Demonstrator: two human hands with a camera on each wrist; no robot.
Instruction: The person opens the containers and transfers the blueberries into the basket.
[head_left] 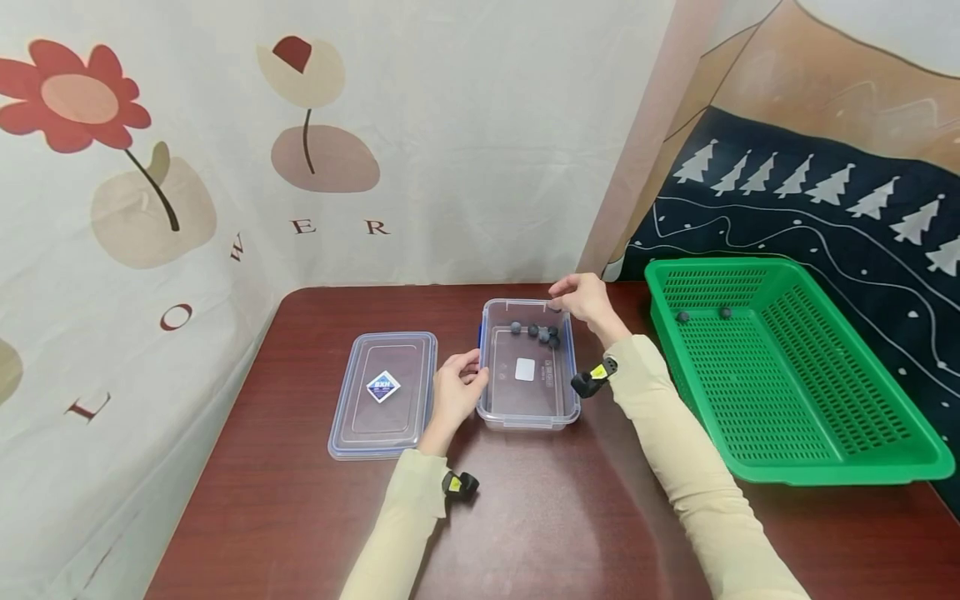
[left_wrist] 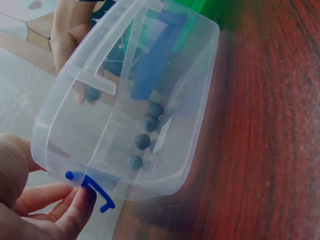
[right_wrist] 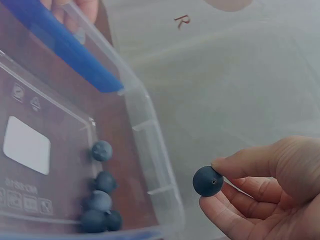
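A clear plastic box (head_left: 528, 396) without its lid stands on the table, several blueberries (left_wrist: 142, 141) lying at its far end. My left hand (head_left: 456, 387) grips the box's left side, its fingers at a blue latch (left_wrist: 97, 192) and its thumb close to the rim. Over the far right corner of the box, my right hand (head_left: 587, 300) pinches one blueberry (right_wrist: 208, 181) between thumb and fingertips. That berry shows a small pale scar in the right wrist view and is beside the box wall there.
The clear lid (head_left: 382, 429), with a blue-and-white sticker, lies flat left of the box. At the right stands a green slatted basket (head_left: 795, 400) with two blueberries (head_left: 725, 313) at its far end. Behind the brown table (head_left: 525, 517) hangs a printed cloth (head_left: 480, 142).
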